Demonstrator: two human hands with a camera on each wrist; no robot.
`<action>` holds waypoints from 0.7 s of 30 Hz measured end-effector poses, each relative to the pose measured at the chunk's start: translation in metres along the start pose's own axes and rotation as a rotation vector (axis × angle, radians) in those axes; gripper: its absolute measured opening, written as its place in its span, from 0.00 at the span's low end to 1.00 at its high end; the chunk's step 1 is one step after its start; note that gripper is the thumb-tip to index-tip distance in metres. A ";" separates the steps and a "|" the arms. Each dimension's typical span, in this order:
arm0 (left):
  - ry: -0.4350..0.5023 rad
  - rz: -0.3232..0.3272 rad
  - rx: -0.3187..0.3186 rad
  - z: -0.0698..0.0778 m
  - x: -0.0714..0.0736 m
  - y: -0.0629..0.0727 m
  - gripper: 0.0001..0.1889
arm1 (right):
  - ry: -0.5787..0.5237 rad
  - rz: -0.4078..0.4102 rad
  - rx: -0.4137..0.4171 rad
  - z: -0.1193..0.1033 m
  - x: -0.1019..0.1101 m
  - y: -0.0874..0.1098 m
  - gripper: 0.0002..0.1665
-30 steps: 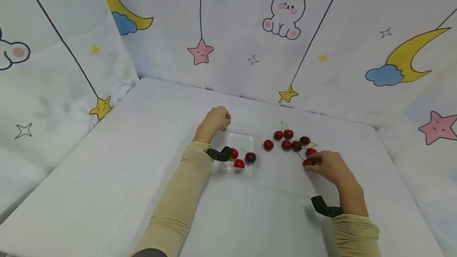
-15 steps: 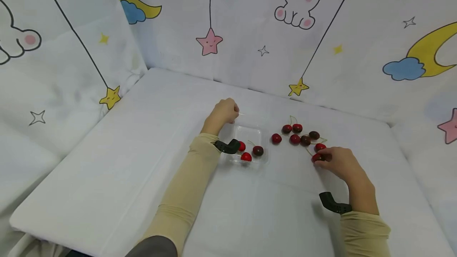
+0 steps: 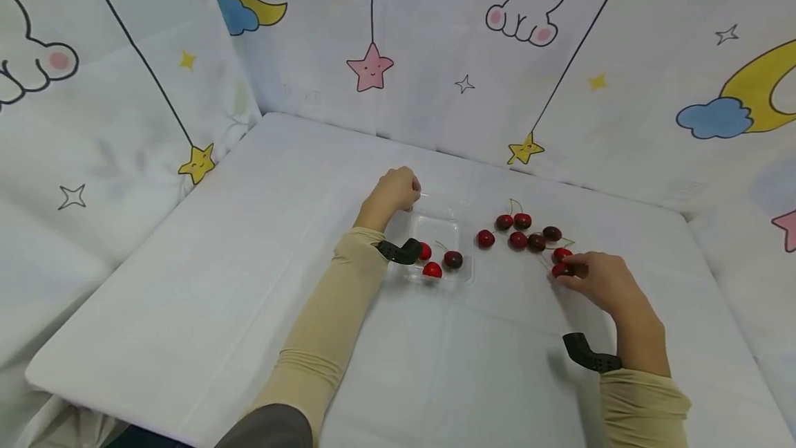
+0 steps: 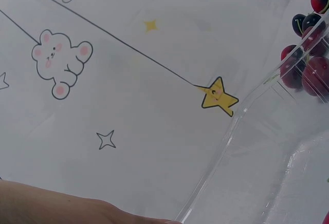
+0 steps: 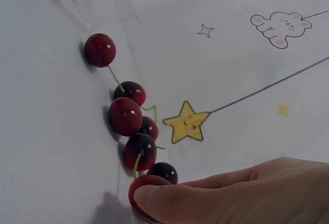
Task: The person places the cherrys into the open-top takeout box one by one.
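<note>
At the right, my right hand (image 3: 603, 281) pinches a dark red cherry (image 3: 560, 270) between thumb and fingers, low over the table. In the right wrist view the thumb covers part of this cherry (image 5: 150, 180), and a green stem rises beside it. My left hand (image 3: 394, 189) grips the far left corner of a clear plastic box (image 3: 437, 229); its fingertips are mostly hidden. In the left wrist view the hand (image 4: 77, 207) meets the box's rim at the bottom edge. Three cherries lie in the near part of the box, one of them darker (image 3: 452, 259) with a stem.
Several loose cherries (image 3: 517, 240) lie in a cluster between the box and my right hand, some with stems. A white cloth covers the table (image 3: 249, 282). Behind it hangs a printed backdrop (image 3: 435, 116) with stars, moons and rabbits.
The head view has shifted, so the table and everything on it appear farther right and slightly higher. Both hands keep their places, the right one still pinching the cherry.
</note>
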State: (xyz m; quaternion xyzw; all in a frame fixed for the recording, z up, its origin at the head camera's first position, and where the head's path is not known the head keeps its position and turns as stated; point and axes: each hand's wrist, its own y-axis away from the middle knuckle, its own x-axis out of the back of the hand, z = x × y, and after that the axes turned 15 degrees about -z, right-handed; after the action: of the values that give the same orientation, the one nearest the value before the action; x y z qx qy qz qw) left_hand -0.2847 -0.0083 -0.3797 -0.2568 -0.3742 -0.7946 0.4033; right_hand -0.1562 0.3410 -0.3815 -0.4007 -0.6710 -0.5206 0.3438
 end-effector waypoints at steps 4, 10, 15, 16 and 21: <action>0.001 0.001 -0.001 0.001 0.000 0.001 0.15 | 0.002 0.010 0.001 -0.002 0.000 0.000 0.27; 0.000 0.006 -0.006 0.002 0.001 0.002 0.14 | -0.011 0.022 0.007 -0.006 0.001 0.000 0.27; 0.004 0.005 -0.003 0.003 0.001 0.002 0.14 | -0.004 0.040 0.039 -0.009 0.000 -0.002 0.24; 0.005 0.004 0.000 0.002 0.001 0.002 0.15 | -0.001 0.044 0.049 -0.009 0.000 -0.003 0.24; 0.015 0.003 0.004 0.001 0.000 0.001 0.15 | 0.005 0.052 0.081 -0.016 -0.001 -0.004 0.22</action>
State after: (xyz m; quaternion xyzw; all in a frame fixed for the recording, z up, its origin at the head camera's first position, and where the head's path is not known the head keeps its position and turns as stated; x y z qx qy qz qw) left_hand -0.2841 -0.0078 -0.3790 -0.2504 -0.3723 -0.7951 0.4080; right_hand -0.1592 0.3250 -0.3805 -0.4025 -0.6802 -0.4847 0.3747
